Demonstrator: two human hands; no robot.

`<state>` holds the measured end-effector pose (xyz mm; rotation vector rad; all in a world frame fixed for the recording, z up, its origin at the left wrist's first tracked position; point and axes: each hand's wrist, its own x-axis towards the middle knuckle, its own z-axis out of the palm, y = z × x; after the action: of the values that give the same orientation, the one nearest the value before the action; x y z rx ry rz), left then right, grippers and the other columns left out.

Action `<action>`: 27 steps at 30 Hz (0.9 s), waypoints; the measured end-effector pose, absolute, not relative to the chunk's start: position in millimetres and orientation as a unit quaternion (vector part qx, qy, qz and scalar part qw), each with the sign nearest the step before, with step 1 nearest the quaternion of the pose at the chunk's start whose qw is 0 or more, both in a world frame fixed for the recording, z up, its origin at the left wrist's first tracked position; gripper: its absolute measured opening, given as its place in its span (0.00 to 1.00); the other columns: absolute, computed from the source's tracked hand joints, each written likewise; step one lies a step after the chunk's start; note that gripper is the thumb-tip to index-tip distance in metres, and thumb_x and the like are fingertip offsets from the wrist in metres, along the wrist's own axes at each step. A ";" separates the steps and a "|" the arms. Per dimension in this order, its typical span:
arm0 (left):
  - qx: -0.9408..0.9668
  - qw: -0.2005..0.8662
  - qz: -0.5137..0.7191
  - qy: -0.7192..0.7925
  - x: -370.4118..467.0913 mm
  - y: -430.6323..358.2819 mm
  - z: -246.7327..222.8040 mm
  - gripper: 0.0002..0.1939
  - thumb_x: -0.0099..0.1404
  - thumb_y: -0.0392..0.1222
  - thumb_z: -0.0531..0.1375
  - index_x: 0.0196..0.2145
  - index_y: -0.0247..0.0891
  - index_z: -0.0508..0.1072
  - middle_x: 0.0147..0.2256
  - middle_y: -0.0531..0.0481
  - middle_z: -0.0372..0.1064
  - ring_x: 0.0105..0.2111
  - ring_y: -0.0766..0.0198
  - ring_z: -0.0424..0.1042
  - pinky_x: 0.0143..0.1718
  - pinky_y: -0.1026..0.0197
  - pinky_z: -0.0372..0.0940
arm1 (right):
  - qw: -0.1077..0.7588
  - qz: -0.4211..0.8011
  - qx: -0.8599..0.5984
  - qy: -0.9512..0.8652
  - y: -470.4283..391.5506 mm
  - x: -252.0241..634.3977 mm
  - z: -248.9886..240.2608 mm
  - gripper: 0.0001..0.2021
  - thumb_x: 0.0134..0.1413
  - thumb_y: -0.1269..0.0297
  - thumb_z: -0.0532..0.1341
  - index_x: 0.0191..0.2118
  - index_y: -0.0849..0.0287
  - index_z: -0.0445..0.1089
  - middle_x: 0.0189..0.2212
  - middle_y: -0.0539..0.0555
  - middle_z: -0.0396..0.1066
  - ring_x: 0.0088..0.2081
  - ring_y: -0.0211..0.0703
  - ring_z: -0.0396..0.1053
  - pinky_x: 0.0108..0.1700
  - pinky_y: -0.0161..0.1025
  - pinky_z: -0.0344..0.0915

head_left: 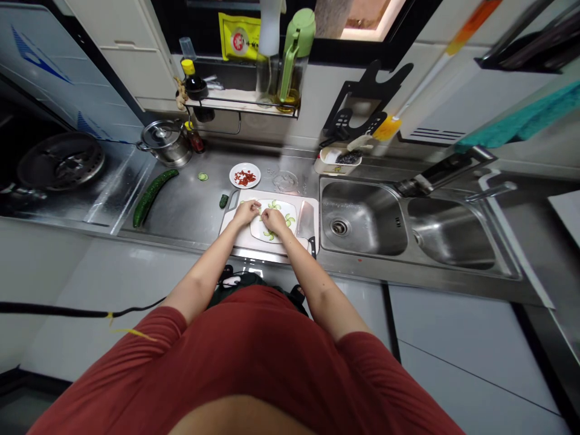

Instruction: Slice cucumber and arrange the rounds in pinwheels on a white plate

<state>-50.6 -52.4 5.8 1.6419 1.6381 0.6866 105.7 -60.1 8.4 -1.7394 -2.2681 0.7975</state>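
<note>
Over a white square plate (256, 231), my left hand (246, 213) and my right hand (273, 222) work close together, the fingertips of each pinched. Whatever is between the fingers is too small to make out. Thin green cucumber slices (290, 220) lie fanned in small groups around the plate. Beneath it is a pale cutting board (229, 232). On the board's right side rests a cleaver (307, 219), its black handle toward me. A dark green cucumber end (223, 201) sits left of the board.
Behind the board stands a small white plate (232, 180) of chopped red pieces (244, 177). Further left are a long cucumber (153, 197), a few slices (202, 176) and a lidded steel pot (167, 145). A double sink (362, 241) adjoins on the right. Bottles stand on a shelf (244, 103) above.
</note>
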 end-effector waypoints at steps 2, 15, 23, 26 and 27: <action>0.645 0.338 0.250 0.638 -50.8 -51.8 5.2 0.16 0.53 0.35 0.59 0.41 0.37 0.76 0.25 0.52 0.70 0.27 0.66 0.66 0.37 0.63 0.62 | 0.079 0.264 -0.587 -0.761 -60.4 104.8 8.0 0.11 0.60 0.65 0.53 0.39 0.58 0.73 0.38 0.56 0.74 0.39 0.42 0.70 0.39 0.32 0.59; 0.697 0.234 0.195 0.649 -47.6 -55.4 15.1 0.16 0.58 0.35 0.55 0.43 0.41 0.76 0.31 0.47 0.73 0.36 0.59 0.68 0.42 0.59 0.60 | 0.073 0.203 -0.608 -0.765 -66.6 93.0 5.2 0.11 0.62 0.63 0.52 0.41 0.56 0.71 0.39 0.56 0.73 0.41 0.46 0.69 0.40 0.37 0.59; 0.728 0.189 0.166 0.638 -51.2 -60.3 12.9 0.14 0.60 0.35 0.55 0.41 0.40 0.77 0.40 0.42 0.70 0.44 0.53 0.65 0.48 0.55 0.59 | 0.078 0.184 -0.622 -0.757 -71.9 88.8 9.7 0.10 0.61 0.65 0.51 0.40 0.57 0.70 0.40 0.58 0.71 0.44 0.49 0.65 0.44 0.42 0.57; 0.726 0.189 0.161 0.641 -53.3 -61.8 11.4 0.13 0.61 0.37 0.56 0.41 0.41 0.78 0.40 0.41 0.68 0.46 0.52 0.64 0.48 0.54 0.59 | 0.087 0.187 -0.623 -0.754 -74.2 88.5 8.9 0.10 0.61 0.64 0.52 0.40 0.57 0.69 0.41 0.58 0.70 0.45 0.50 0.64 0.46 0.44 0.56; 0.725 0.190 0.162 0.641 -53.8 -62.0 10.7 0.13 0.61 0.38 0.56 0.41 0.41 0.78 0.40 0.42 0.68 0.46 0.52 0.64 0.48 0.54 0.59 | 0.090 0.187 -0.624 -0.754 -75.1 88.5 8.4 0.09 0.61 0.63 0.52 0.40 0.57 0.69 0.41 0.58 0.70 0.45 0.50 0.64 0.46 0.44 0.55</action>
<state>-53.8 -62.0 10.7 2.0377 1.8024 0.4558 88.5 -75.1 8.4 -1.8554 -2.2411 0.5556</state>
